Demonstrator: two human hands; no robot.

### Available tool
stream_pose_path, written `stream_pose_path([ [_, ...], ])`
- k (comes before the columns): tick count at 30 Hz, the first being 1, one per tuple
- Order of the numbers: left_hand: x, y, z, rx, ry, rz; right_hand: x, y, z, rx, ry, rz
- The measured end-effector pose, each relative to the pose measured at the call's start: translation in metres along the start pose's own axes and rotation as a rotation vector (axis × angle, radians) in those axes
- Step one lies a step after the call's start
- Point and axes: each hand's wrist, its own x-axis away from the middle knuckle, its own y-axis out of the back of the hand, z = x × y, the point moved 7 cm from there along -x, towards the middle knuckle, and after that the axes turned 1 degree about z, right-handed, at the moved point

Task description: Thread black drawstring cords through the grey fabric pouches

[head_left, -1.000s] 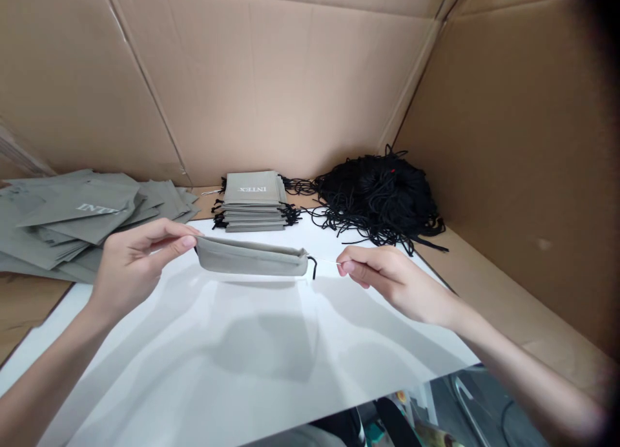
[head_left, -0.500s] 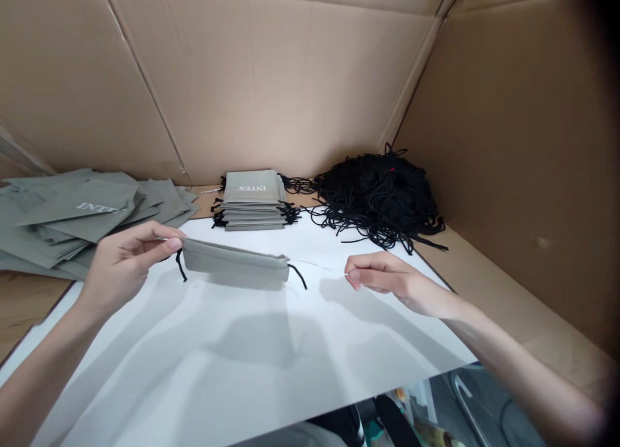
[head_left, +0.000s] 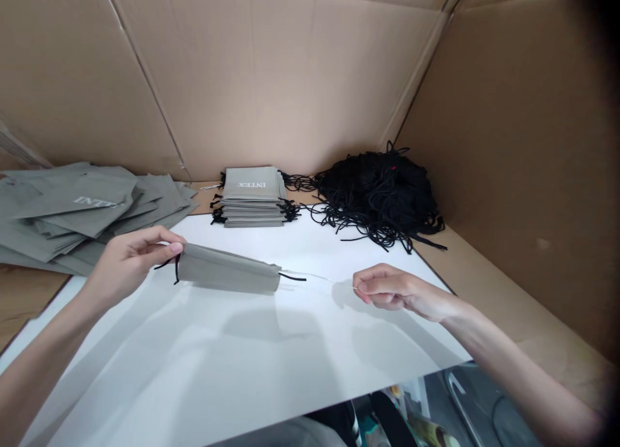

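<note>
My left hand pinches one end of a grey drawstring pouch, which hangs stretched out above the white board. Short black cord ends dangle beside my left fingers. At the pouch's right end another black cord sticks out, with a thin pale wire running from the same corner. My right hand is closed in a pinch on the far end of that wire, to the right of the pouch. Inside the pouch's top edge, the wire's path is hidden.
Loose grey pouches are heaped at the left. A neat stack of corded pouches printed INTEX stands at the back, beside a tangled pile of black cords. Cardboard walls enclose the white board.
My right hand has moved slightly right and down, drawing the wire straighter. The pouch's right end has shifted left and turned, and the black cord there now points toward my right hand.
</note>
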Motion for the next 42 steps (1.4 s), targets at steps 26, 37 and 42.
stream_pose_path([
  [26,-0.008,-0.044,0.008,0.057,-0.008,0.191,-0.081,-0.045,0.018,0.263,0.293,-0.106],
  [37,-0.002,-0.04,0.012,0.015,-0.024,0.075,-0.071,-0.043,0.006,0.107,0.17,0.03],
  [42,0.0,-0.037,0.008,-0.006,-0.032,0.051,-0.067,-0.044,0.007,0.051,0.133,-0.019],
])
